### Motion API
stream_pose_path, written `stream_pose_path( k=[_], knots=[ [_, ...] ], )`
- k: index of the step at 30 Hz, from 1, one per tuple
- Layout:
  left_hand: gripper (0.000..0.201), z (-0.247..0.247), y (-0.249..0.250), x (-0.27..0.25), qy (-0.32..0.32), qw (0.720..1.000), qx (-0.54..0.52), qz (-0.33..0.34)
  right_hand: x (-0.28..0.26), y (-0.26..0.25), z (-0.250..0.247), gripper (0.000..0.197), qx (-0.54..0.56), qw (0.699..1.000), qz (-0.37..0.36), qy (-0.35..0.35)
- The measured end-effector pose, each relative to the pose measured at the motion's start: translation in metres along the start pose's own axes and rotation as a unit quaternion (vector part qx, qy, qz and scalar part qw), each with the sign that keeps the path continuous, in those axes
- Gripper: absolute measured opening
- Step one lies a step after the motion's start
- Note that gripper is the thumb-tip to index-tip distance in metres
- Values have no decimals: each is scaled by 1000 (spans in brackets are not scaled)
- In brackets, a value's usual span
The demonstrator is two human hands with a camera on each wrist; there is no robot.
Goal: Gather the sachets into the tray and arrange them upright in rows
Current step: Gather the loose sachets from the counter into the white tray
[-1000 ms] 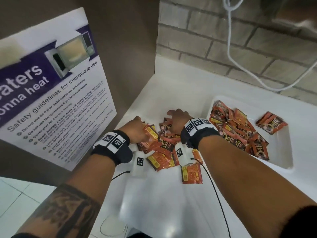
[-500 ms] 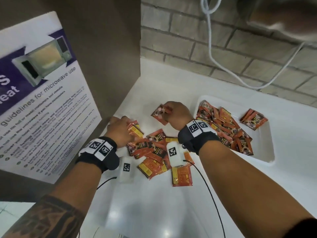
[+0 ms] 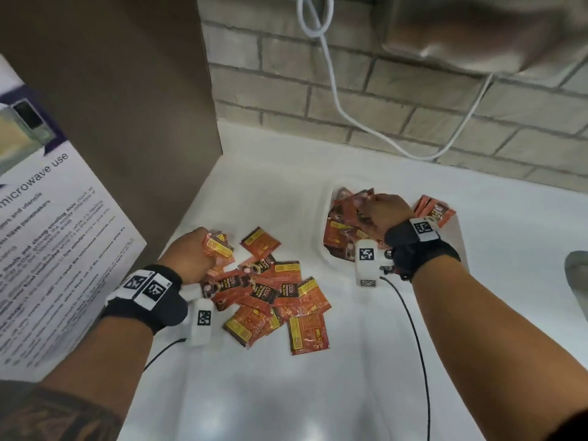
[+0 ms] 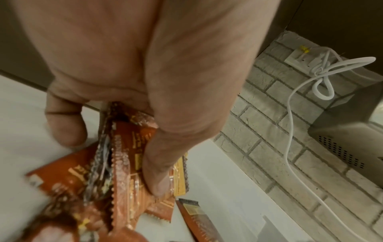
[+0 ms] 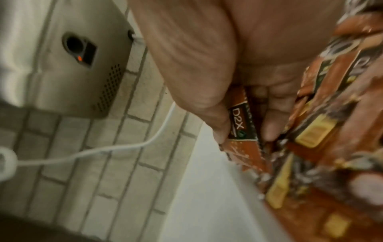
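Currently left hand (image 3: 191, 253) sits at the left edge of the loose sachet pile (image 3: 273, 288) on the white counter (image 3: 286, 393), thumb and fingers curled round a small bunch of sachets (image 4: 126, 157), clamped edge-on. Right hand (image 3: 386, 214) is over the white tray (image 3: 461, 237), pinching one D2X sachet (image 5: 241, 126) between thumb and fingers, right above the sachets in the tray (image 3: 342, 224), which lie jumbled, not in rows. A few more sachets (image 3: 436, 210) lean at the tray's far right corner. White cable (image 3: 337, 100) hangs on the brick wall behind.
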State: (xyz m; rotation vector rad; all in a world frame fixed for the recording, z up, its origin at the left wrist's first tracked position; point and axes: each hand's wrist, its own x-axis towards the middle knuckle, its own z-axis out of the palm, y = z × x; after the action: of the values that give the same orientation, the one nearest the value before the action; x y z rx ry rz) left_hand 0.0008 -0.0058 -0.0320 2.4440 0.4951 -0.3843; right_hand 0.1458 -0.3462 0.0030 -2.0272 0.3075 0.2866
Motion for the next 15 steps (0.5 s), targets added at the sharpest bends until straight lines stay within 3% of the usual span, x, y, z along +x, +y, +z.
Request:
stream_pose_path(
  k=[6,8,12,15],
  knots=[
    [13,-32,36,-12,11,999,-2,38,0,1,-6,36,-244,968,-39,45],
    [4,-47,59,-20,9,997,-43,60,-5,-3,-13,40,-270,959,-56,61],
    [9,-58,111,-18,22,986,-99,130,-17,-2,-28,28,-192,977,-81,50],
    [13,-35,154,-13,-54,964,-206,158,-29,2,-33,23,-109,987,-118,15]
  ],
)
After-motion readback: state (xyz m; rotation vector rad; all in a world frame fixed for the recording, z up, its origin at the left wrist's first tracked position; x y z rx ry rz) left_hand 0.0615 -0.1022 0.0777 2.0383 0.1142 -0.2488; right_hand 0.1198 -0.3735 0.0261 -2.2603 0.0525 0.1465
